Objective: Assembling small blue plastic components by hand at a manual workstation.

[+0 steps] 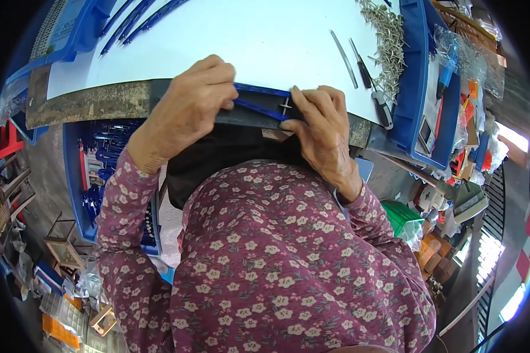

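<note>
Over the table's front edge I hold a slim, shiny blue piece (258,109) with two long arms that spread apart towards the right. My left hand (197,100) is closed in a pinch around the left end, where the arms come together. At the right ends, the thumb and fingers of my right hand (325,126) grip the tips of both arms. A small silver cross-shaped metal part (285,106) sits between the arms, close to my right fingertips. Whether it is fixed to them I cannot tell.
On the white tabletop lie blue strips (136,23), a heap of small metal pins (388,47), tweezers (344,59) and a screwdriver (383,110). A blue tray (415,88) stands at the right. Below the table's left side, a blue bin (73,176) holds many blue parts.
</note>
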Action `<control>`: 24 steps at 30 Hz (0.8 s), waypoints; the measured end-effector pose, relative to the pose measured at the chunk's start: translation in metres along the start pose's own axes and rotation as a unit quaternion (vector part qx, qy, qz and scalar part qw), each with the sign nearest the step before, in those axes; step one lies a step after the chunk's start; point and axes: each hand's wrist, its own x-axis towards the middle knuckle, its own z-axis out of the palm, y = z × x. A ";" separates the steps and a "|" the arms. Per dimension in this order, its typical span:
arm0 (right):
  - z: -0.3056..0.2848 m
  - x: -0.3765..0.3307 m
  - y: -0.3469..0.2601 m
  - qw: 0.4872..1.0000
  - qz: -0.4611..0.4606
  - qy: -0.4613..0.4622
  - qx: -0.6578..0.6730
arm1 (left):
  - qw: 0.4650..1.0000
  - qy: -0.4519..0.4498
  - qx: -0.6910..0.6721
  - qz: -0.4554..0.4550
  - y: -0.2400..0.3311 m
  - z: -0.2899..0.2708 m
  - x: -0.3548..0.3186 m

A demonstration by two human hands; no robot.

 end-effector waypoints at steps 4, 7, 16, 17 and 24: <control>0.037 0.029 -0.014 0.996 -0.074 0.037 0.034 | 0.998 0.052 0.037 -0.013 -0.011 -0.029 -0.029; 0.067 0.059 -0.033 0.987 -0.140 0.027 0.069 | 0.993 0.072 0.072 -0.051 -0.017 -0.058 -0.060; 0.011 -0.001 -0.009 0.997 -0.053 0.001 0.046 | 0.999 0.032 0.016 -0.026 0.007 -0.010 -0.021; 0.007 -0.008 -0.005 1.000 -0.017 0.004 0.023 | 0.999 0.037 0.014 -0.027 0.008 -0.002 -0.013; 0.019 0.000 -0.007 0.997 -0.052 0.038 0.031 | 0.997 0.048 0.052 0.001 0.003 -0.002 -0.019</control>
